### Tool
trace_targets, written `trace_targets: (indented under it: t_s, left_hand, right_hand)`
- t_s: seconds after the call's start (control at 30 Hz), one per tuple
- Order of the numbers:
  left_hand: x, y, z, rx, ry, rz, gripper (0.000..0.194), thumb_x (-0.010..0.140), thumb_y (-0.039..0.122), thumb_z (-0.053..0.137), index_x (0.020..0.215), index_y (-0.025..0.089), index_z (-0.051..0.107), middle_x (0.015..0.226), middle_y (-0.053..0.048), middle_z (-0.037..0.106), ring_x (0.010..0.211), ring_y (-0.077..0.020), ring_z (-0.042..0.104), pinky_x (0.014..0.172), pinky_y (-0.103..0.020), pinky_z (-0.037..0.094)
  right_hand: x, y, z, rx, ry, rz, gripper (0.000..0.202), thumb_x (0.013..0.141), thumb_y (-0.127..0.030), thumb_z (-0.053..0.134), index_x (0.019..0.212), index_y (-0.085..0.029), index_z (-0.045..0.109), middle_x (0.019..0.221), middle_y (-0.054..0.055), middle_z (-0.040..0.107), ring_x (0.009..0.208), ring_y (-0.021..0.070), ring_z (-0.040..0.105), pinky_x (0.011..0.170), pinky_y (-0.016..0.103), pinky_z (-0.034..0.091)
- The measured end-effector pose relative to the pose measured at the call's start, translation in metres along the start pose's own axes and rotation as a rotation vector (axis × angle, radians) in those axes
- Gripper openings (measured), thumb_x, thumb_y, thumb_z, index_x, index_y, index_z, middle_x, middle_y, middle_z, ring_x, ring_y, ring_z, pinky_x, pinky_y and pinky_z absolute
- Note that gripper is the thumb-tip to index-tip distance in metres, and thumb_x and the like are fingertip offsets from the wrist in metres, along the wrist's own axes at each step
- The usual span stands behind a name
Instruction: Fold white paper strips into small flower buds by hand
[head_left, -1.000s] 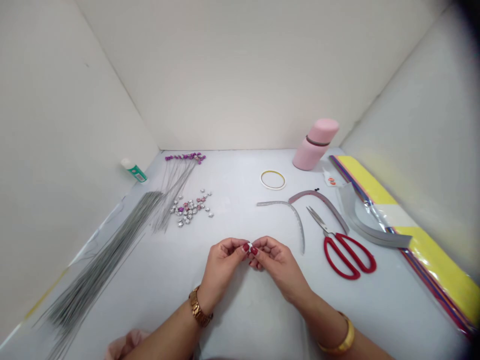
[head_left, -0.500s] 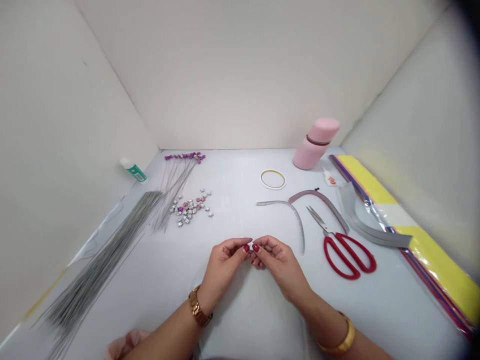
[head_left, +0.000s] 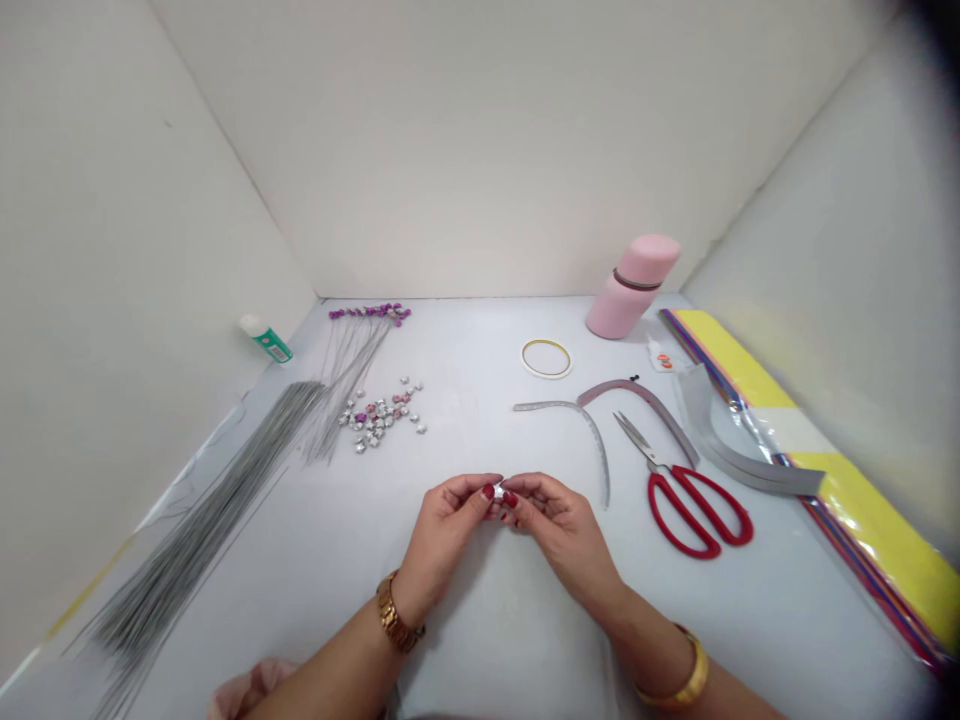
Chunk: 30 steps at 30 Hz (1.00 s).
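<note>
Between my fingertips is a small silver paper star (head_left: 499, 491), partly covered by the thumbs. My left hand (head_left: 455, 515) pinches it from the left, and my right hand (head_left: 553, 515) pinches it from the right. Both hands are closed and nearly touch each other above the table. To the left lies a loose pile of folded stars (head_left: 379, 420), mostly silver with a few pink and purple ones. Nearest on the right are two curved paper strips, a thin silver strip (head_left: 596, 440) and a wider greyish-pink strip (head_left: 660, 408).
Red-handled scissors (head_left: 679, 500) lie at right beside grey strips (head_left: 750, 466) and packaged coloured paper (head_left: 847, 490). A pink bottle (head_left: 632, 290), glue bottle (head_left: 661, 357) and tape roll (head_left: 546, 374) stand farther back. Wires (head_left: 217, 510), purple-tipped stems (head_left: 367, 316) and a glue stick (head_left: 266, 340) are left.
My thumbs have shifted slightly apart and left, so more of the silver star shows between them. Everything on the table stays where it was.
</note>
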<state>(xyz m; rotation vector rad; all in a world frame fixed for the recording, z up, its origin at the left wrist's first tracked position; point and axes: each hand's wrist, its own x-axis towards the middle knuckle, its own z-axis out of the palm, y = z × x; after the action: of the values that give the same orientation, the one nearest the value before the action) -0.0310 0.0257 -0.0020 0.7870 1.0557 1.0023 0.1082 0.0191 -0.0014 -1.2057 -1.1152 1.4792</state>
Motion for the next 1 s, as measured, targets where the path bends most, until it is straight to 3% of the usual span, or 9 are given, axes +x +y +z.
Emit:
trace_targets:
  t_s: [0.23, 0.4, 0.53, 0.73, 1.0]
  left_hand:
    - [0.0002, -0.0007, 0.0016, -0.016, -0.007, -0.006, 0.023, 0.067, 0.027, 0.068, 0.084, 0.012, 0.065, 0.071, -0.005, 0.068, 0.065, -0.0142, 0.060, 0.068, -0.028, 0.047]
    - [0.0000, -0.0009, 0.0008, 0.037, 0.022, 0.067, 0.024, 0.068, 0.026, 0.067, 0.088, 0.013, 0.065, 0.076, -0.005, 0.067, 0.069, -0.0141, 0.060, 0.067, -0.026, 0.046]
    - [-0.0012, 0.0012, 0.0010, 0.040, 0.005, 0.063, 0.023, 0.069, 0.026, 0.066, 0.088, 0.013, 0.065, 0.081, -0.006, 0.068, 0.073, -0.0156, 0.060, 0.071, -0.028, 0.046]
    - [-0.0016, 0.0027, 0.0023, -0.017, -0.066, 0.037, 0.021, 0.070, 0.027, 0.065, 0.085, 0.012, 0.066, 0.073, -0.006, 0.069, 0.066, -0.0152, 0.061, 0.069, -0.030, 0.047]
    - [-0.0026, -0.0014, 0.0023, -0.025, -0.021, -0.001, 0.019, 0.072, 0.023, 0.064, 0.088, 0.013, 0.066, 0.071, -0.003, 0.066, 0.067, -0.0118, 0.058, 0.069, -0.025, 0.046]
  right_hand:
    - [0.0003, 0.0036, -0.0015, 0.002, 0.020, 0.022, 0.016, 0.075, -0.033, 0.061, 0.078, -0.017, 0.062, 0.065, 0.002, 0.060, 0.061, 0.0140, 0.054, 0.057, 0.026, 0.044]
    - [0.0008, 0.0006, 0.0005, 0.054, 0.059, 0.053, 0.020, 0.072, -0.036, 0.063, 0.073, -0.018, 0.055, 0.064, 0.000, 0.057, 0.058, 0.0125, 0.053, 0.054, 0.023, 0.041]
    - [0.0015, -0.0004, 0.0006, 0.052, 0.010, 0.086, 0.017, 0.075, -0.033, 0.061, 0.076, -0.018, 0.054, 0.063, -0.001, 0.056, 0.057, 0.0113, 0.053, 0.053, 0.022, 0.041]
    - [0.0014, -0.0010, 0.0001, 0.030, -0.029, 0.026, 0.019, 0.078, -0.034, 0.056, 0.091, -0.020, 0.053, 0.071, 0.000, 0.059, 0.062, 0.0133, 0.055, 0.056, 0.024, 0.043]
    - [0.0007, -0.0018, -0.0035, -0.161, -0.051, -0.059, 0.014, 0.083, -0.030, 0.050, 0.074, -0.019, 0.054, 0.068, 0.000, 0.057, 0.065, 0.0147, 0.053, 0.061, 0.026, 0.042]
